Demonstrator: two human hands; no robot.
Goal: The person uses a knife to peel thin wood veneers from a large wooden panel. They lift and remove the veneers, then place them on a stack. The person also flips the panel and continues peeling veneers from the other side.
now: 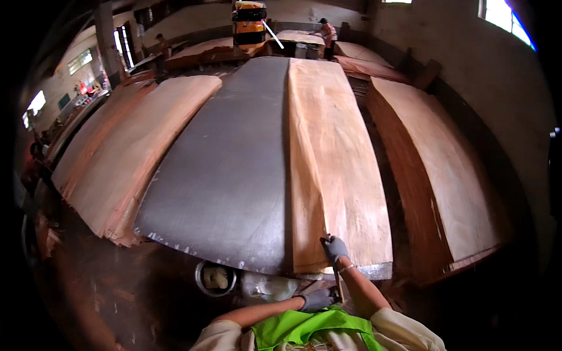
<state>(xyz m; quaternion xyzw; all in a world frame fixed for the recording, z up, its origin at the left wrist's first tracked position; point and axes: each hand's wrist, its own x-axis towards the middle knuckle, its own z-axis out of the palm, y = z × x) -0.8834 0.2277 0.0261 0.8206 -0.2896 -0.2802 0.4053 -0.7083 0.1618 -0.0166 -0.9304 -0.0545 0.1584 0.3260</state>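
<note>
A pale wood veneer sheet (357,158) lies lengthwise over the right part of a large dark, smooth panel (228,158). Along the sheet's left side runs a raised, wavy ridge that ends at my right hand (335,249). That hand, in a grey glove, is closed at the near part of the sheet. From under it a thin, stiff wood-coloured strip (339,286) extends toward my body. My left hand (317,300), gloved too, is low in front of my body beside the strip's lower end. Its fingertips are partly hidden, so its grip is unclear.
Veneer stacks stand on the left (137,140) and right (436,158). Under the panel's near edge are a round bucket (215,278) and clear plastic sheeting (266,288). A yellow-and-black machine (250,26) and another person (328,35) are at the far end.
</note>
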